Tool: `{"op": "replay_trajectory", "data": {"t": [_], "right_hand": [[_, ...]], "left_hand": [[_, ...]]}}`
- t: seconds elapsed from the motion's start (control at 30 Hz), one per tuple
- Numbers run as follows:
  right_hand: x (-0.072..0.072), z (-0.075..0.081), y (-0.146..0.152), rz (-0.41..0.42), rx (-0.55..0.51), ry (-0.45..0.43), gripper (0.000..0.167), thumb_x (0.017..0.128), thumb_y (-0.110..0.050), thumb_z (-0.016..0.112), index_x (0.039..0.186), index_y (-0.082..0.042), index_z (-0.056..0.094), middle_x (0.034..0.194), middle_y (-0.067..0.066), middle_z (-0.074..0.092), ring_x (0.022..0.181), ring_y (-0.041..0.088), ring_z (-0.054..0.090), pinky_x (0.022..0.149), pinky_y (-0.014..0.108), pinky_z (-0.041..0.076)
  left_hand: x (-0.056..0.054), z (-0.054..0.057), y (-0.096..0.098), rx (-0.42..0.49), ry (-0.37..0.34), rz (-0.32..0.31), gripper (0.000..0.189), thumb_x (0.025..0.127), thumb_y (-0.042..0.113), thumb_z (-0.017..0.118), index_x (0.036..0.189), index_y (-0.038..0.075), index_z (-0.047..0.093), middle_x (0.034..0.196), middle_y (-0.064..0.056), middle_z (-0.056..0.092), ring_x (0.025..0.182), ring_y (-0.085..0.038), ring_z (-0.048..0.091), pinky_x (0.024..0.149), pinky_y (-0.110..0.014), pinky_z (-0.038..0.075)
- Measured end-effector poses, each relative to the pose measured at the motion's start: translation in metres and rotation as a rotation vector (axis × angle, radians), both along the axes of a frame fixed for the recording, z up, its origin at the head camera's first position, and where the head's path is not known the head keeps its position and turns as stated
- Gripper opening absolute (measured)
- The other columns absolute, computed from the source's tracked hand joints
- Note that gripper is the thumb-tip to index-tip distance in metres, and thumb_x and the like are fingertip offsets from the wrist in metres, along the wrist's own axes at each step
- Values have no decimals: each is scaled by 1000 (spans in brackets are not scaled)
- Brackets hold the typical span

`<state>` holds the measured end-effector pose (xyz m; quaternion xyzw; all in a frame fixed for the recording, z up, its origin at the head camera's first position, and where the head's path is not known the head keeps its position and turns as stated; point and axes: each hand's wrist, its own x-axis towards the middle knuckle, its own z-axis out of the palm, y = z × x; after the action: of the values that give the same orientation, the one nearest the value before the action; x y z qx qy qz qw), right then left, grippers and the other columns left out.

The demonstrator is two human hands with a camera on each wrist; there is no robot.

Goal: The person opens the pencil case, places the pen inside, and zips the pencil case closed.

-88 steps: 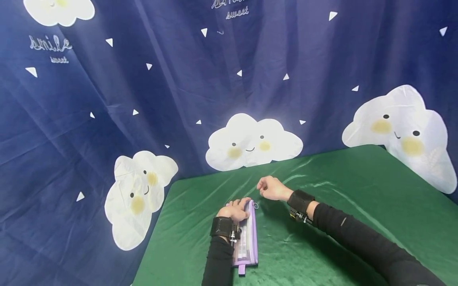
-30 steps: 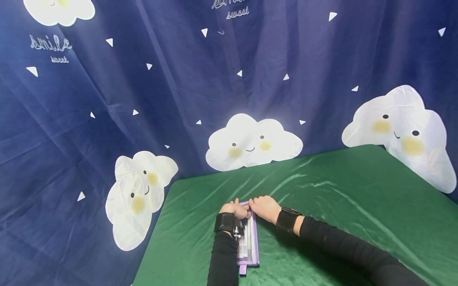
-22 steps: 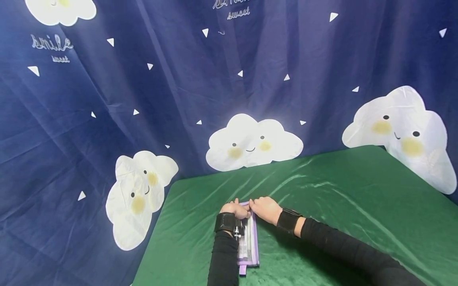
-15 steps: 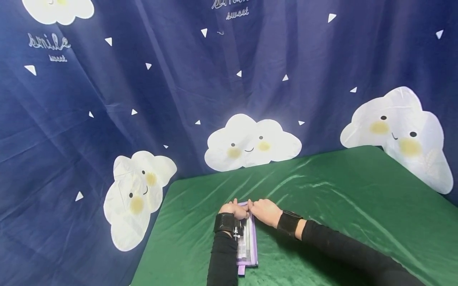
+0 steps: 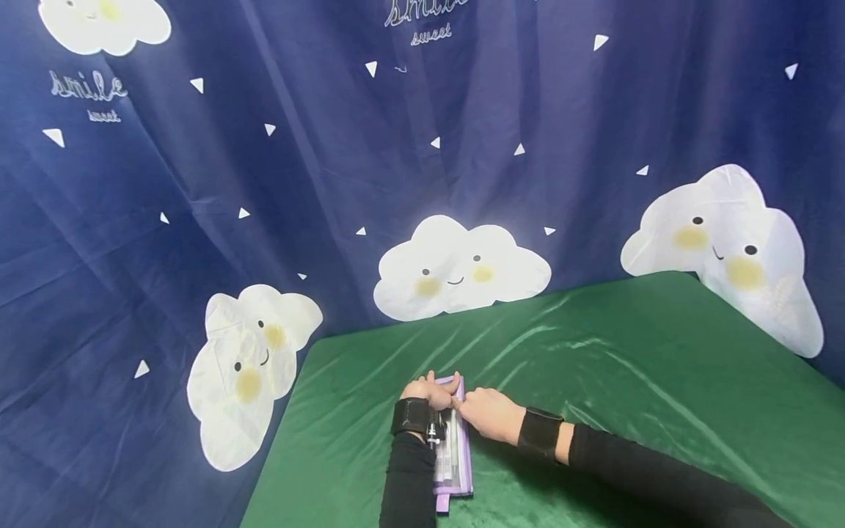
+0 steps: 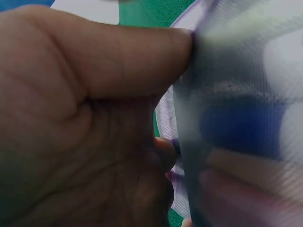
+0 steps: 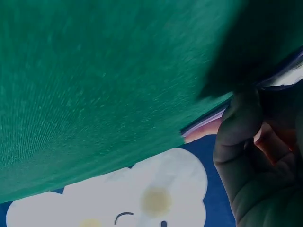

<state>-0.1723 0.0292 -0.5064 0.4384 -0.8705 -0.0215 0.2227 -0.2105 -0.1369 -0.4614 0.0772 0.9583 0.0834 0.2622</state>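
Note:
A clear mesh pencil case (image 5: 465, 469) with purple edging and a zipper along its right side lies on the green cloth. Pen-like sticks (image 5: 452, 455) show through it. My left hand (image 5: 429, 394) holds its far end, the thumb (image 6: 137, 59) against the mesh (image 6: 232, 71) in the left wrist view. My right hand (image 5: 491, 416) pinches at the zipper edge beside the left fingers, thumb and index finger together. The ring-shaped zipper pull is hidden by these fingers. In the right wrist view the curled right hand (image 7: 255, 156) meets the case's purple edge (image 7: 204, 123).
A green cloth (image 5: 634, 352) covers the table, with creases right of the case. Behind it hangs a dark blue curtain (image 5: 317, 110) printed with white smiling clouds (image 5: 455, 246) and small triangles.
My right hand came in from above right to the case's zipper end, then moved a little toward me along the zipper. My left hand has stayed on the far end.

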Motion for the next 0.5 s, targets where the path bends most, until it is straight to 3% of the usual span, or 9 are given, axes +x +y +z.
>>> {"op": "replay_trajectory", "data": {"t": [0.2, 0.5], "right_hand": [[20, 2, -1, 23, 75, -28, 14, 80, -15, 79, 87, -16, 67, 73, -2, 68, 61, 15, 62, 52, 29, 50], [42, 7, 2, 81, 81, -115, 13, 82, -11, 74, 83, -19, 63, 68, -4, 62, 54, 12, 55, 48, 28, 45]], "left_hand": [[2, -1, -2, -22, -4, -7, 59, 101, 39, 48, 157, 36, 32, 167, -27, 17, 155, -47, 19, 126, -60, 21], [0, -3, -2, -1, -8, -13, 58, 101, 38, 46, 157, 34, 33, 167, -29, 16, 155, -49, 17, 126, -61, 20]]}}
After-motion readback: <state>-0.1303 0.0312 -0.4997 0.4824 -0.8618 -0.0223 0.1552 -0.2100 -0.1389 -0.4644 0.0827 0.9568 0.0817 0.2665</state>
